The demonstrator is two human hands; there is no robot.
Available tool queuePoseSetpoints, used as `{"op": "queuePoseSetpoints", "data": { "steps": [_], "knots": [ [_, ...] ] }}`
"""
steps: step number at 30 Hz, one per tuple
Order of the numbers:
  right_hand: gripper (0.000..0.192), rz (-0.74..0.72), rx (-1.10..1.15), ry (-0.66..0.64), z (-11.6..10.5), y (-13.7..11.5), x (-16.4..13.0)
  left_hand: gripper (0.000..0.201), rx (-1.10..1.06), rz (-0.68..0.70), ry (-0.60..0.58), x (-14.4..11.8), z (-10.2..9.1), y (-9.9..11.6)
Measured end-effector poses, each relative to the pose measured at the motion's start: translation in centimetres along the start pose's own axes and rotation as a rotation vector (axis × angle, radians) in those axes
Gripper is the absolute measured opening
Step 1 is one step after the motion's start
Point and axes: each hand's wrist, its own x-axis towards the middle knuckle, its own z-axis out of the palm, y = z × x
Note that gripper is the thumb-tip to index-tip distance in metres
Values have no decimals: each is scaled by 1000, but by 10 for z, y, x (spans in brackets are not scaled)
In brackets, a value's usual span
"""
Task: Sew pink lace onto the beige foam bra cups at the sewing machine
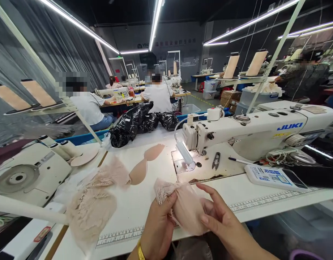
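Both hands hold a thin beige fabric bra cup piece (pixel 188 207) above the table's front edge. My left hand (pixel 158 224) pinches its gathered left side between thumb and fingers. On its right side, my right hand (pixel 225 221) has the thumb in front, the index finger raised and the other fingers partly hidden behind the cloth. Beyond the hands lie two joined beige cup pieces (pixel 139 170), flat on the white table (pixel 158 166). More sheer beige fabric (pixel 93 207) is heaped to the left. The sewing machine (pixel 253 130) stands ahead right, its needle area lit.
Thread snips (pixel 216 161), a pen (pixel 239 161) and a white boxy device (pixel 272 177) lie right. Black plastic bags (pixel 128 124) sit at the back edge. Another machine (pixel 28 173) and thread cones (pixel 65 148) are left. Co-workers sit beyond. A printed ruler (pixel 120 236) runs along the front.
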Motion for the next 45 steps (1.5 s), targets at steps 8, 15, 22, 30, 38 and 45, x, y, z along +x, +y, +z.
{"op": "queuePoseSetpoints", "data": {
  "steps": [8, 15, 22, 30, 38, 45],
  "knots": [
    [71, -78, 36, 122, -5, -6, 28, 32, -217, -163, 155, 10, 4, -1],
    [72, -41, 56, 51, -7, -4, 24, 24, -163, -117, 70, 12, 8, -3],
    [81, -31, 59, 106, -8, -13, 30, 35, -110, -132, -3, 17, 13, -6],
    [78, -53, 99, 54, -11, -7, 29, 29, -172, -151, 29, 20, 11, -5],
    [52, -126, 28, 117, -16, -1, 31, 38, -66, -93, -78, 18, 20, -5],
    [63, -71, 74, 25, -21, -6, 32, 42, -51, -79, -58, 22, 17, -2]
  ]
}}
